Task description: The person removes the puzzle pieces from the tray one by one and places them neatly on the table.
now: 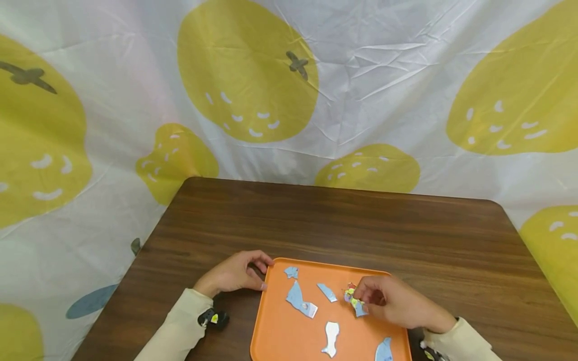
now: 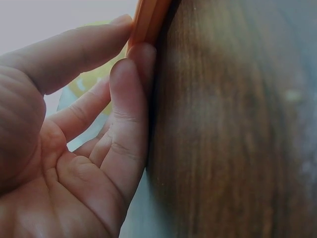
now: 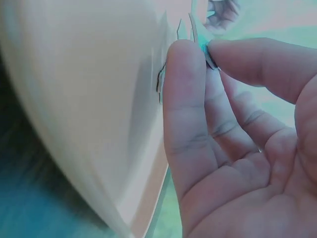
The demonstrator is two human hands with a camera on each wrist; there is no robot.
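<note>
An orange tray [image 1: 307,346] lies on the table. At its far left corner my left hand [image 1: 239,273] holds the rim, with thumb and fingertips meeting at the orange edge [image 2: 151,20] in the left wrist view. Over the tray's right part, my right hand [image 1: 390,301] pinches a thin, flat, irregular piece [image 3: 207,49] between thumb and fingers. Beside those fingers, a multicoloured printed piece [image 1: 349,293] with a light-blue part [image 1: 359,310] shows in the head view, partly hidden. I cannot tell whether both parts belong to one piece.
More flat irregular pieces lie on the tray: a small blue one [image 1: 291,272], a long blue one [image 1: 295,297], a narrow blue strip [image 1: 327,292], a white one [image 1: 331,338] and a curved blue one [image 1: 384,350]. A fruit-print cloth [image 1: 343,110] hangs behind the brown table [image 1: 338,220].
</note>
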